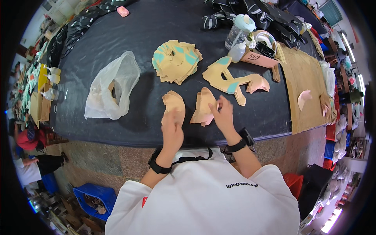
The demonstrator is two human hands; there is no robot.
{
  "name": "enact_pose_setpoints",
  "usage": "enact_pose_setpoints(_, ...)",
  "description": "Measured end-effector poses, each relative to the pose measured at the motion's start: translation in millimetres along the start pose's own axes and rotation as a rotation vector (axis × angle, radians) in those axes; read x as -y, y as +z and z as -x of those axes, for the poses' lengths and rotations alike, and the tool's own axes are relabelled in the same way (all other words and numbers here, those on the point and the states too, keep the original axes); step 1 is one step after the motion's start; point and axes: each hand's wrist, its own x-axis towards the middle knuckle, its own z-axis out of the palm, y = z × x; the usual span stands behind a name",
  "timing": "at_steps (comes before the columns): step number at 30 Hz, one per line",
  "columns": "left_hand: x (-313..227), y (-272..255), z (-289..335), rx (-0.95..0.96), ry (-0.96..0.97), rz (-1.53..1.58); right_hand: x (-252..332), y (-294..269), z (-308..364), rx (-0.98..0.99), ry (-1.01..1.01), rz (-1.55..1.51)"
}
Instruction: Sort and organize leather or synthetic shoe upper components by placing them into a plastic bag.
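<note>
Two small stacks of curved tan cut pieces lie side by side on the dark table in front of me. My left hand (pixel 172 126) rests over the lower part of the left stack (pixel 174 101); its fingers are blurred, so its grip is unclear. My right hand (pixel 225 116) is at the right edge of the other stack (pixel 204 101), whose lower edge shows pink. The right thumb reaches toward that edge, apart from the bent fingers. Beyond them lie a round fanned pile of tan pieces (pixel 176 64) with turquoise patches and some larger curved tan pieces (pixel 217 76).
A translucent plastic bag (pixel 129 72) with tan pieces inside lies to the left. At the back right stand a water bottle (pixel 235 34), a white squeeze bottle (pixel 237 52) and a cardboard box (pixel 260 59). Brown board (pixel 299 80) covers the table's right end. Black striped material (pixel 270 19) is heaped behind.
</note>
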Motion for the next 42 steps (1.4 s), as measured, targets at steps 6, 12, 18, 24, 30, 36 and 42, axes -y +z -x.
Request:
enact_pose_setpoints(6, 7.0, -15.4, 4.1, -0.008, -0.122, -0.124, 16.3, 65.1, -0.9, 0.153, -0.838, 0.576)
enact_pose_setpoints(12, 2.6, -19.1, 3.5, 0.083, 0.144, -0.616, 12.1, 83.4, -3.5, 0.212, -0.595, 0.423)
enact_pose_setpoints(18, -4.9, -25.0, -3.3, 0.134, 0.12, -0.539, 15.9, 68.0, -2.5, 0.297, -0.119, -0.013)
enact_pose_setpoints(24, -0.8, -27.5, -5.5, 0.124, 0.13, -0.658, 22.2, 50.8, 4.0, 0.274, -0.064, -0.217)
enact_pose_setpoints(30, -7.7, -46.2, -15.9, -0.012, 0.158, -0.483, 89.3, 19.4, 20.0, 0.314, -0.339, 0.089)
enact_pose_setpoints(36, -66.0, -76.0, -23.1, 0.04, 0.185, 0.041, 137.0, 13.3, 32.4, 0.439, -0.565, 0.221)
enact_pose_setpoints(42, -86.7, -85.0, -19.0, -0.177, -0.011, 0.413, 156.9, 6.8, 40.8, 0.354, -0.657, 0.191)
